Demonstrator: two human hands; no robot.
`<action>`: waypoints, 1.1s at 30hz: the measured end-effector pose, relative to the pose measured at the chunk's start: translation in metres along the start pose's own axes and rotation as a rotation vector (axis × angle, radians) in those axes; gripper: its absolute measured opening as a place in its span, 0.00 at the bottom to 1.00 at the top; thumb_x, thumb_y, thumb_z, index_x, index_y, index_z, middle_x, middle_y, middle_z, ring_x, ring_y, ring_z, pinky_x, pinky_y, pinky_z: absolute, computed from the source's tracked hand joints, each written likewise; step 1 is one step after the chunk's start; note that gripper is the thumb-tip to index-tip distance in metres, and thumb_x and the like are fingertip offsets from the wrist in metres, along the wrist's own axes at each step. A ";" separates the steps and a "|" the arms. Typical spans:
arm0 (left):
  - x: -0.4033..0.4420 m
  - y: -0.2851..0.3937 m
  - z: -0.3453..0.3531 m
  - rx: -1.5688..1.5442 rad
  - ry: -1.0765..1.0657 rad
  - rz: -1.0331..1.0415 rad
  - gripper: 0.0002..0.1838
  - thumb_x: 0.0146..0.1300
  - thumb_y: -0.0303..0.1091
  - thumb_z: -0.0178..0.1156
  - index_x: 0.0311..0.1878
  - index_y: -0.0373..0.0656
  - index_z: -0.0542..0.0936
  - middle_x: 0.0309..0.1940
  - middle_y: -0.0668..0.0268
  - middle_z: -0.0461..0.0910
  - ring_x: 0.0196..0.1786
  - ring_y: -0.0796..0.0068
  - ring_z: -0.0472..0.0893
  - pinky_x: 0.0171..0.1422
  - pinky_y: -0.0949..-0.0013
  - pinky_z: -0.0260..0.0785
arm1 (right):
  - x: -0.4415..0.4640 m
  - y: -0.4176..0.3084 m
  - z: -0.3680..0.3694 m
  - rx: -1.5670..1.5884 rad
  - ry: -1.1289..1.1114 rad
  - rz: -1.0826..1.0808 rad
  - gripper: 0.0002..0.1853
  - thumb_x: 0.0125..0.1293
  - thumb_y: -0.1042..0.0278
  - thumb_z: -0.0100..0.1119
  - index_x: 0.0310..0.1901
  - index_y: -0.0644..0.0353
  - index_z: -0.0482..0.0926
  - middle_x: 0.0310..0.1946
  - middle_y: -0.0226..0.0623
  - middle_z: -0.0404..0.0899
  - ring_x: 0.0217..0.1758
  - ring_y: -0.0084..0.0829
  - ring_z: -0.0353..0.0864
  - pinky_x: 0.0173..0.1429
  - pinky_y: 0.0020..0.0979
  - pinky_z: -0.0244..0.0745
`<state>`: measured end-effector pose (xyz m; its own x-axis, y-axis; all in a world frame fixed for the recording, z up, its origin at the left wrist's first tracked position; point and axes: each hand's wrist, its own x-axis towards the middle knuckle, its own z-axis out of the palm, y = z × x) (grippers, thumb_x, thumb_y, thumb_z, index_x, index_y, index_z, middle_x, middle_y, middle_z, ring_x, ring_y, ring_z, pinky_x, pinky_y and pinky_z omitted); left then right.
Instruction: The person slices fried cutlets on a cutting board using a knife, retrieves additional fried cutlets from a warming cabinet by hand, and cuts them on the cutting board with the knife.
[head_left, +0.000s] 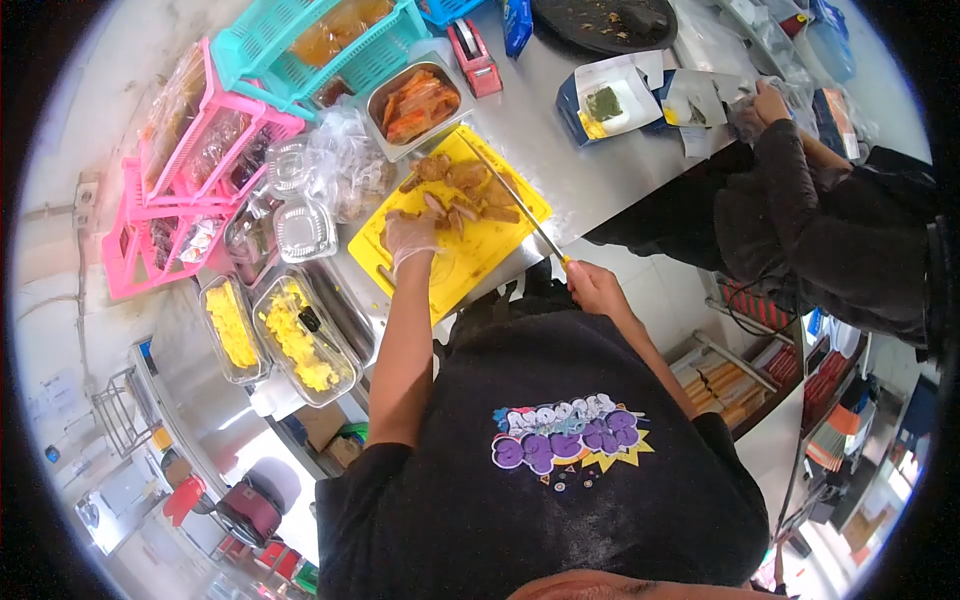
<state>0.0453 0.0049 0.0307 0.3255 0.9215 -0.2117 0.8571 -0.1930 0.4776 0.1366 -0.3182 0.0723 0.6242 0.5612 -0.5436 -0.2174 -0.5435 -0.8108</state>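
Head view, item one: where was the meat point(466, 176)?

On the yellow cutting board point(475, 256), mostly toward its far half: several browned pieces, some sliced. Board set on a steel tabletop point(545, 140), near the tabletop's edge.

Risks on record?

Two, by judgement. First, a cut: the left hand point(411, 238) and the blade of the knife point(515, 198) shared one board, and a leftward stroke made with the fingertips untucked could have caught them. Second, a spill: the pieces looked moist, so a slice pushed hard could have slid off.

Condition of the left?

One, in a thin clear glove point(418, 232), fingers bent and lowered to the sliced pieces, seemingly touching. How wide they stood, or whether they pinched a slice, could not be told.

And the right hand point(597, 287)?

One, bare, fingers wrapped around the knife's handle. Blade slanted over the board's right side, tip near the far corner.

Adjoining?

One steel tray point(430, 138), orange-red food inside, just beside the board's far left edge.
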 end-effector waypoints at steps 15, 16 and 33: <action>0.016 0.012 -0.024 -0.063 -0.148 0.144 0.25 0.63 0.43 0.72 0.54 0.33 0.80 0.42 0.51 0.88 0.46 0.56 0.87 0.50 0.61 0.79 | -0.004 -0.008 -0.006 -0.018 0.032 -0.012 0.27 0.82 0.47 0.51 0.33 0.65 0.79 0.22 0.35 0.73 0.27 0.28 0.72 0.36 0.36 0.71; 0.027 -0.007 -0.018 -0.054 -0.179 0.138 0.26 0.61 0.41 0.73 0.56 0.33 0.81 0.43 0.51 0.88 0.46 0.57 0.87 0.50 0.62 0.78 | -0.002 -0.007 -0.006 -0.016 0.036 -0.012 0.27 0.82 0.47 0.51 0.33 0.65 0.79 0.22 0.35 0.73 0.27 0.28 0.72 0.36 0.36 0.71; -0.069 -0.056 0.010 -0.240 0.141 0.136 0.21 0.57 0.31 0.77 0.52 0.35 0.81 0.37 0.56 0.88 0.39 0.62 0.88 0.47 0.62 0.80 | 0.031 -0.026 0.046 -0.473 -0.336 -0.057 0.35 0.81 0.36 0.41 0.44 0.65 0.83 0.45 0.59 0.85 0.54 0.61 0.83 0.59 0.52 0.75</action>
<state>-0.0215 -0.0510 0.0104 0.3580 0.9335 -0.0193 0.6852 -0.2487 0.6846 0.1273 -0.2581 0.0672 0.3357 0.7233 -0.6035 0.2163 -0.6827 -0.6979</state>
